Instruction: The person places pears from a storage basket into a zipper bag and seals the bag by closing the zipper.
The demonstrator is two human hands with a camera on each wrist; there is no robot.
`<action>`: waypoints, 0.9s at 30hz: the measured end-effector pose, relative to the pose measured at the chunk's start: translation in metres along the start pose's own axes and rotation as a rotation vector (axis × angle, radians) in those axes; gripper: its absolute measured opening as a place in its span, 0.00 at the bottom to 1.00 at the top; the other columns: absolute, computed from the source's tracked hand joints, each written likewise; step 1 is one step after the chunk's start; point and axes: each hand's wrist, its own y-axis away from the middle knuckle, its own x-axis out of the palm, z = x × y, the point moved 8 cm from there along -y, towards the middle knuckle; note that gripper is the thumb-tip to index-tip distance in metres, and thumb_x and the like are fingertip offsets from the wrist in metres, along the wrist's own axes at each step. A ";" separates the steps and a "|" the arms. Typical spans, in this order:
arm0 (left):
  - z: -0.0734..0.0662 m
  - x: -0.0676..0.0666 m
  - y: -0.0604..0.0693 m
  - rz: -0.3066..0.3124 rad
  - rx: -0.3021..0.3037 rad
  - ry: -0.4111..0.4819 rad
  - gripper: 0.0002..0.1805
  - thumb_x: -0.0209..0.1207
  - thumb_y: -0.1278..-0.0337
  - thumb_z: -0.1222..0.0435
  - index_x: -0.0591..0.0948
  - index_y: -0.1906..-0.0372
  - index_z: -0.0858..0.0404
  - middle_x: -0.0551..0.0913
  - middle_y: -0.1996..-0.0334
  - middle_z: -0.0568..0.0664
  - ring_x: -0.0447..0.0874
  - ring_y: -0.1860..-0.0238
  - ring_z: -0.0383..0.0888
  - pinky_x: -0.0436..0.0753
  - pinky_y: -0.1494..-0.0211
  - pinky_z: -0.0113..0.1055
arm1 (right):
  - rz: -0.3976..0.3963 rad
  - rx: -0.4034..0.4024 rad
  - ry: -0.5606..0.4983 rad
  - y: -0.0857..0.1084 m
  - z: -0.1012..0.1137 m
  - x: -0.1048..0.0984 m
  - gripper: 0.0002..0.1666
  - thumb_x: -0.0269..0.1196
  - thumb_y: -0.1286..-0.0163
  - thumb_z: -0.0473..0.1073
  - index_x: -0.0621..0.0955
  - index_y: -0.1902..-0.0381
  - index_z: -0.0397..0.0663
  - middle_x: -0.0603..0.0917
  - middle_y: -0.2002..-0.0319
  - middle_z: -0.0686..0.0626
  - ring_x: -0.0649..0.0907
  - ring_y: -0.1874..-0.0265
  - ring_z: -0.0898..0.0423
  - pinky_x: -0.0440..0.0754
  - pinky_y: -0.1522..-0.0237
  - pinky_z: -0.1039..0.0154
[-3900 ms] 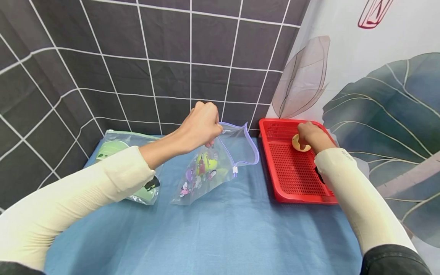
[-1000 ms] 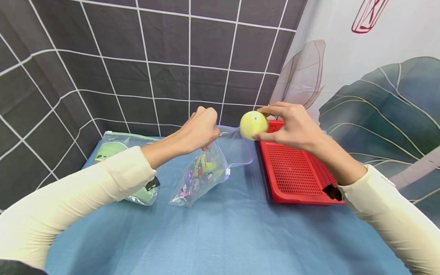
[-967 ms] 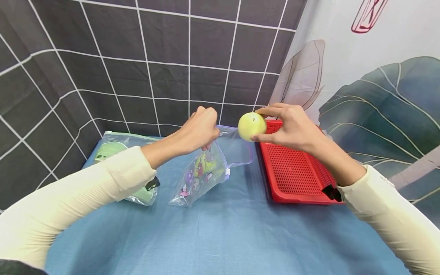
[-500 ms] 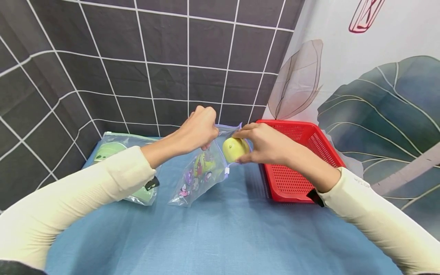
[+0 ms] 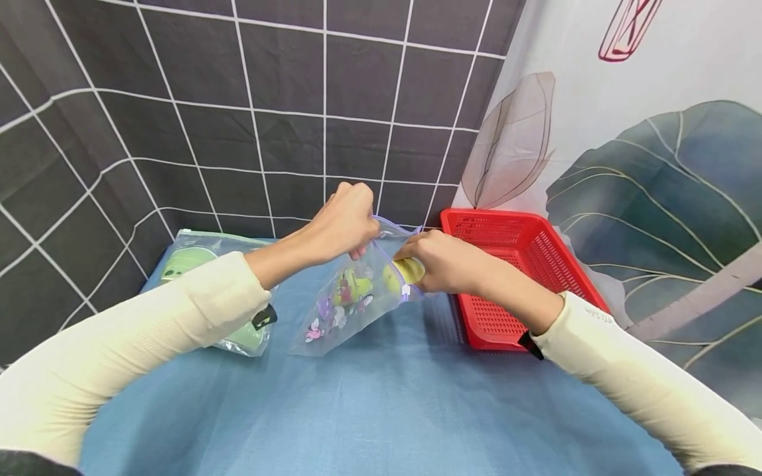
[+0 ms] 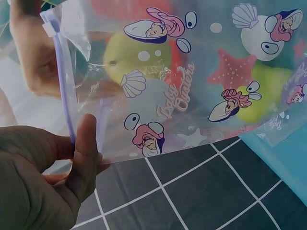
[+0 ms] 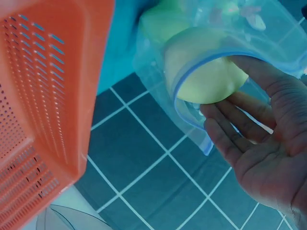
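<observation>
A clear zip bag [image 5: 342, 330] with a purple zip edge and cartoon prints hangs slanted over the blue cloth. My left hand [image 5: 344, 221] pinches its upper rim; in the left wrist view, thumb and fingers hold the bag's edge beside the purple zip. My right hand [image 5: 455, 263] holds a round yellow-green fruit [image 5: 411, 270] at the bag's mouth. In the right wrist view that fruit [image 7: 211, 88] is partly inside the bag, with fingers and thumb around its near end. Another yellow-green fruit [image 6: 268, 88] lies deeper in the bag.
A red perforated basket [image 5: 506, 213] stands right of the bag, partly behind my right forearm. At left, under my left forearm, lies another clear bag [image 5: 220, 241] with green prints. A dark tile-patterned sheet [image 5: 286, 132] rises behind the table's blue cloth [image 5: 381, 410].
My right hand has taken the fruit from the red basket, carried it left and pushed it partway into the bag's mouth. My left hand has stayed on the rim.
</observation>
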 end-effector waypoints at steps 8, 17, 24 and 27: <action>0.000 -0.005 -0.003 -0.029 0.011 0.046 0.19 0.52 0.41 0.76 0.77 0.87 0.63 0.84 0.89 0.54 0.88 0.88 0.48 0.88 0.79 0.38 | -0.053 -0.010 0.001 0.006 0.001 -0.006 0.23 0.80 0.38 0.31 0.93 0.43 0.38 0.96 0.47 0.40 0.95 0.45 0.42 0.94 0.40 0.46; 0.000 -0.011 -0.005 -0.063 0.015 0.071 0.19 0.50 0.45 0.77 0.78 0.89 0.63 0.84 0.89 0.54 0.88 0.87 0.47 0.89 0.78 0.38 | -0.248 0.013 0.016 0.023 -0.003 -0.022 0.13 0.77 0.31 0.33 0.95 0.49 0.41 0.97 0.56 0.42 0.94 0.60 0.45 0.94 0.55 0.51; 0.000 -0.012 -0.002 -0.059 0.013 0.075 0.21 0.49 0.44 0.77 0.77 0.90 0.62 0.84 0.89 0.54 0.89 0.87 0.47 0.89 0.78 0.39 | -0.298 0.248 -0.132 0.047 -0.014 -0.025 0.08 0.74 0.27 0.37 0.96 0.53 0.47 0.96 0.61 0.49 0.90 0.67 0.56 0.89 0.63 0.60; -0.001 -0.013 -0.001 -0.060 0.012 0.078 0.21 0.49 0.45 0.77 0.76 0.91 0.61 0.84 0.89 0.55 0.89 0.87 0.47 0.90 0.78 0.39 | -0.300 0.361 -0.240 0.058 -0.014 -0.022 0.06 0.73 0.26 0.39 0.95 0.55 0.48 0.95 0.64 0.51 0.91 0.66 0.57 0.90 0.63 0.61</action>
